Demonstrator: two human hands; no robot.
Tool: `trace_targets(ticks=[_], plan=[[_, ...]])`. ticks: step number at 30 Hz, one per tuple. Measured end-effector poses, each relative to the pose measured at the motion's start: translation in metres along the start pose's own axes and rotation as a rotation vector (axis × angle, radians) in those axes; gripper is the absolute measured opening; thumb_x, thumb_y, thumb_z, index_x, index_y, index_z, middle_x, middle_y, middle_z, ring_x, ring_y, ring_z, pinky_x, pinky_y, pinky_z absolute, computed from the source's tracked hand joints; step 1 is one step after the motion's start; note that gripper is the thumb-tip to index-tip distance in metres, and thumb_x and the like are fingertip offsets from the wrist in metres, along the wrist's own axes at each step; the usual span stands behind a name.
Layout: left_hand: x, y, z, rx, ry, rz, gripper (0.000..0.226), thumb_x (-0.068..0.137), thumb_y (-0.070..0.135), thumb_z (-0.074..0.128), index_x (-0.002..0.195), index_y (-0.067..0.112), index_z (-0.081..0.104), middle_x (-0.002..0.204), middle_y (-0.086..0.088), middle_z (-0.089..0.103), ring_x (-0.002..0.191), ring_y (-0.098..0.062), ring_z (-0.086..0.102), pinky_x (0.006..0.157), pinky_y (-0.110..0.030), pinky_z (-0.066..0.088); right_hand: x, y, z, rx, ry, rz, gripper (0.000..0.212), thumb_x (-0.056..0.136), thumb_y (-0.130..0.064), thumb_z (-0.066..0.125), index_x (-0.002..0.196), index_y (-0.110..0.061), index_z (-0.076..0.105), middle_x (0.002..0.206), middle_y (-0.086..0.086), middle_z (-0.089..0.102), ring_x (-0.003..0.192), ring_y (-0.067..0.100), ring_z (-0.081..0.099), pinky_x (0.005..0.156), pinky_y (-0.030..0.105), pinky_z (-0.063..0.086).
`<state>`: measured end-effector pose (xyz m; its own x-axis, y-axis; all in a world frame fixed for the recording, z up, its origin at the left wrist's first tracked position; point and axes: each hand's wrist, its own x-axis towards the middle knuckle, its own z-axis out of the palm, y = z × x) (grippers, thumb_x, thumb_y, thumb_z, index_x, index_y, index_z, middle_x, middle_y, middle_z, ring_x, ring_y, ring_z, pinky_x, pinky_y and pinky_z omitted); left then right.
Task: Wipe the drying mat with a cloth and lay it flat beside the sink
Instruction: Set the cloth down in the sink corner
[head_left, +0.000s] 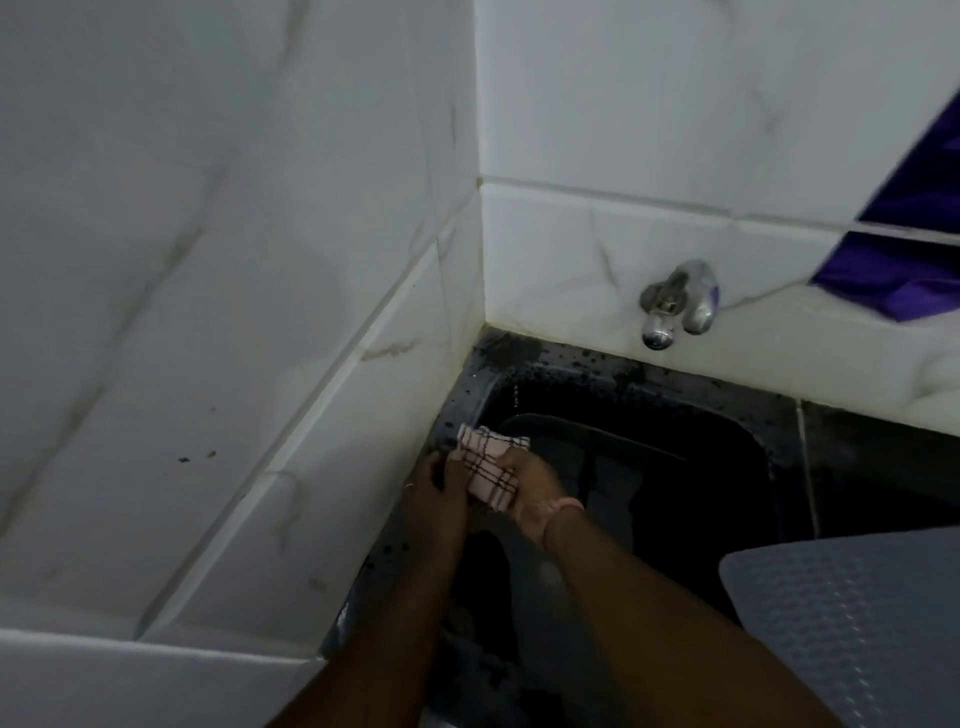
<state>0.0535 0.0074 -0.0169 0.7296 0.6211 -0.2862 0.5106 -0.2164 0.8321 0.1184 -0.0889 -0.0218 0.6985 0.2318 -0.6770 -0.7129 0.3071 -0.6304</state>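
The grey drying mat (852, 629) lies at the lower right, just beside the sink (675, 467), with one corner poking over its edge. It waits there, likely so both hands are free. The pink checked cloth (491, 467) is bunched up over the sink's left side. The left hand (441, 488) and the right hand (530, 491) both have their fingers curled tight around it, probably squeezing it there so drips fall into the sink. The shiny tap (678, 304) sticks out of the white tiled wall (260, 260) above.
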Motion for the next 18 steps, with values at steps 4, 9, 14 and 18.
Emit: trace_targets(ticks=[4,9,14,18], plan=[[-0.018,0.024,0.038,-0.359,-0.448,-0.181,0.062,0.082,0.068,0.062,0.113,0.015,0.073,0.104,-0.008,0.076,0.095,-0.023,0.074,0.086,-0.04,0.059,-0.019,-0.024,-0.056,-0.048,-0.023,-0.105,0.058,0.07,-0.008,0.062,0.126,0.006,0.061,0.124,0.031,0.064,0.116,0.048,0.061,0.101,0.06,0.048],[-0.061,0.052,0.08,-0.522,-0.766,-0.349,0.04,0.098,0.038,0.053,0.113,0.005,0.07,0.1,-0.019,0.075,0.086,-0.031,0.075,0.069,-0.037,0.061,-0.052,-0.046,-0.13,-0.141,0.032,-0.173,0.051,0.069,-0.007,0.065,0.12,0.002,0.063,0.116,0.023,0.068,0.105,0.039,0.066,0.097,0.053,0.053],[-0.106,0.071,0.135,-0.384,-0.766,-0.319,0.048,0.092,0.05,0.062,0.109,0.007,0.072,0.1,-0.019,0.075,0.092,-0.035,0.073,0.088,-0.054,0.057,-0.087,-0.047,-0.199,-0.325,0.339,-0.296,0.044,0.095,-0.009,0.059,0.138,-0.011,0.048,0.118,0.01,0.063,0.099,0.019,0.064,0.069,0.024,0.051],[-0.141,0.076,0.174,-0.377,-0.707,-0.297,0.041,0.101,0.045,0.048,0.109,0.009,0.066,0.102,-0.016,0.074,0.091,-0.03,0.072,0.076,-0.036,0.057,-0.125,-0.049,-0.245,-0.431,0.519,-0.425,0.046,0.096,-0.026,0.063,0.139,-0.018,0.047,0.099,-0.004,0.062,0.087,0.007,0.061,0.066,0.02,0.049]])
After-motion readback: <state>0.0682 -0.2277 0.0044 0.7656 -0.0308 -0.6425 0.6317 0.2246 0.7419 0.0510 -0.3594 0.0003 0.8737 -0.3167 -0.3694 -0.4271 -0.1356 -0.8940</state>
